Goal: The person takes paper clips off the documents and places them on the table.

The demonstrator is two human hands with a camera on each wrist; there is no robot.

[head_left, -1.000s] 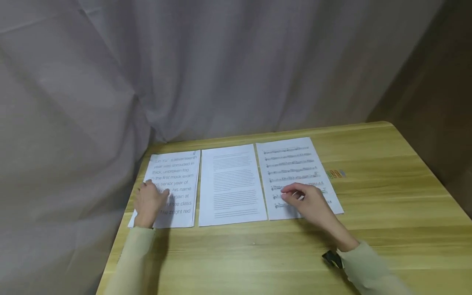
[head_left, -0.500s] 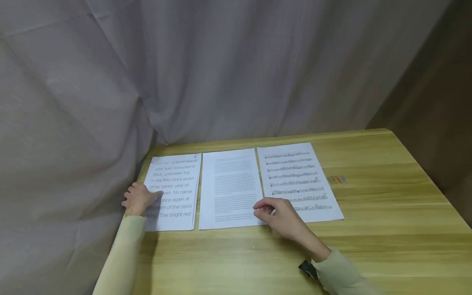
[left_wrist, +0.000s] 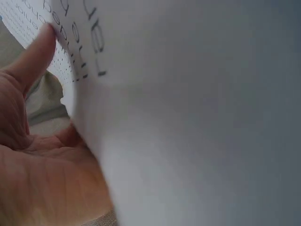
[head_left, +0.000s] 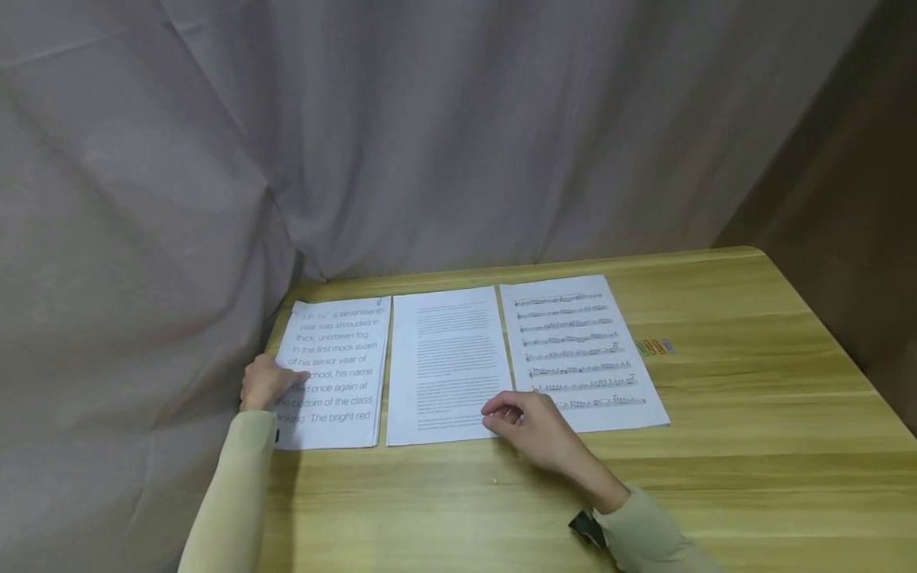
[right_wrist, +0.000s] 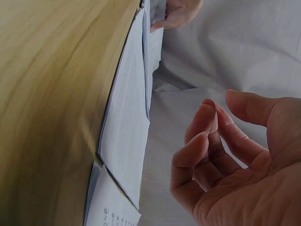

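the left grip (head_left: 263, 383) grasps the left edge of the large-print stack (head_left: 337, 350): its thumb lies on the printed face, and the other fingers go behind the edge. in the left wrist view the paper bows beside the palm. from that grip the stack reaches off to the right along the counter (head_left: 430, 509), and ahead of the grip, a little to its right, a dark clip (head_left: 379, 302) sits at the stack's top edge.

the right grip (head_left: 537, 430) is released, its fingers loosely curled and its thumb near the forefinger. it hangs over the near corners of the small-print page (head_left: 451, 366) and the music sheet (head_left: 573, 342); the page extends ahead and to the left of it, the sheet ahead and to the right. farther right of this grip, just beside the sheet, lies a short row of coloured paper clips (head_left: 650, 347): green, two reddish, blue. back from the right grip, a black object (head_left: 587, 529) sits by the cuff of a pale sleeve (head_left: 652, 533). a grey curtain (head_left: 430, 143) hangs beyond both grips.
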